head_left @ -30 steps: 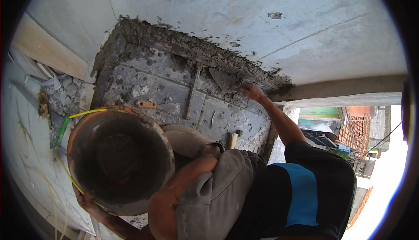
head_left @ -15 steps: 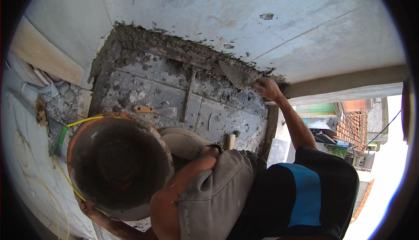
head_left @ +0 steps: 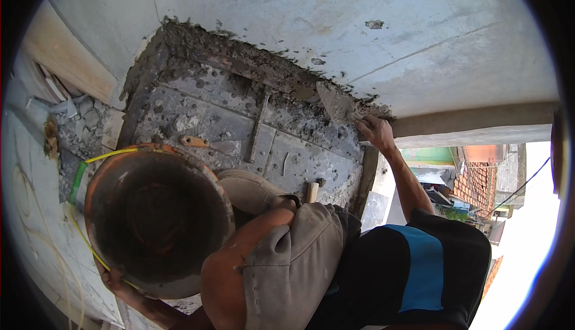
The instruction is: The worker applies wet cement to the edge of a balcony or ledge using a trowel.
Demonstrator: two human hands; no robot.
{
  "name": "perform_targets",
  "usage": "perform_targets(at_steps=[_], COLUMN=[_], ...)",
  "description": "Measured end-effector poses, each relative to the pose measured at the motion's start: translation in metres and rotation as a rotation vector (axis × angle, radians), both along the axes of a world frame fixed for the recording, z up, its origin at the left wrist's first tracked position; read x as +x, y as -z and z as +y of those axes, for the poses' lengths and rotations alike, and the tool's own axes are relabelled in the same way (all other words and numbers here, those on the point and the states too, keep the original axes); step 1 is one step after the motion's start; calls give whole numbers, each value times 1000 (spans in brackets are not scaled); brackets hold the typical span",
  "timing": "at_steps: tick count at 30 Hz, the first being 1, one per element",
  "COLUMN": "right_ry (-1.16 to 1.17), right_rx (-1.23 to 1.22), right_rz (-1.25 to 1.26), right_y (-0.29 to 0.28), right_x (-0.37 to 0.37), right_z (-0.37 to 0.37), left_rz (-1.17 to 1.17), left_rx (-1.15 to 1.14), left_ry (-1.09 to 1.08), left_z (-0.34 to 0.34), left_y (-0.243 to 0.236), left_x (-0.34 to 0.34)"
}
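Observation:
My right hand [head_left: 376,131] grips a mortar-covered trowel [head_left: 336,103], its blade against a rough band of wet grey mortar [head_left: 197,41] where the pale wall [head_left: 419,36] meets the floor. My left hand [head_left: 112,279] is wrapped on the outer left side of a large round bucket [head_left: 218,189], stained with mortar and dark inside. A yellow line with a green section [head_left: 76,183] runs along the bucket's left side. Beyond the bucket, a wooden-handled scraper [head_left: 194,140] and a narrow bar [head_left: 259,129] lie on the dirty tiled floor.
Boards [head_left: 72,66], broken rubble [head_left: 88,123] and a loose pale cord [head_left: 45,240] are at the left. A wooden piece [head_left: 312,192] stands beside my leg. At the right is an opening onto tiled roofs [head_left: 476,183] and a wire, with a ledge [head_left: 467,126] above it.
My right hand and the trowel have moved rightward along the mortar band, toward its right end. My left hand stays on the bucket.

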State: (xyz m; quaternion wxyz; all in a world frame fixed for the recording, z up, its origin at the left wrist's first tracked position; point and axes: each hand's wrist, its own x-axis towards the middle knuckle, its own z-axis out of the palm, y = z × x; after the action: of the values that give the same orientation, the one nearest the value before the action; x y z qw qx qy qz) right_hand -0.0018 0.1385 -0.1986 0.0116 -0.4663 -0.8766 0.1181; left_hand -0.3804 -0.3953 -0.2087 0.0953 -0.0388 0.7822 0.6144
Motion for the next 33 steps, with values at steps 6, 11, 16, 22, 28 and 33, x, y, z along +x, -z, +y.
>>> perform_targets(at_steps=[6, 11, 16, 22, 28, 33], right_ry=[-150, 7, 244, 42, -103, -38], right_rx=[-241, -1127, -653, -393, -186, -419], right_rz=[-92, 79, 320, 20, -206, -137], right_y=[-31, -31, -52, -16, 71, 87], right_x=[7, 25, 57, 53, 48, 34], right_z=[-45, -49, 15, 0, 15, 37], left_rz=[65, 39, 12, 7, 27, 9], left_rx=[-32, -17, -24, -11, 43, 82], left_ry=[-13, -2, 14, 90, 81, 74], left_z=[8, 15, 10, 23, 31, 28], left_y=[-17, -14, -18, -19, -18, -22], left_x=[1, 2, 3, -10, -6, -4])
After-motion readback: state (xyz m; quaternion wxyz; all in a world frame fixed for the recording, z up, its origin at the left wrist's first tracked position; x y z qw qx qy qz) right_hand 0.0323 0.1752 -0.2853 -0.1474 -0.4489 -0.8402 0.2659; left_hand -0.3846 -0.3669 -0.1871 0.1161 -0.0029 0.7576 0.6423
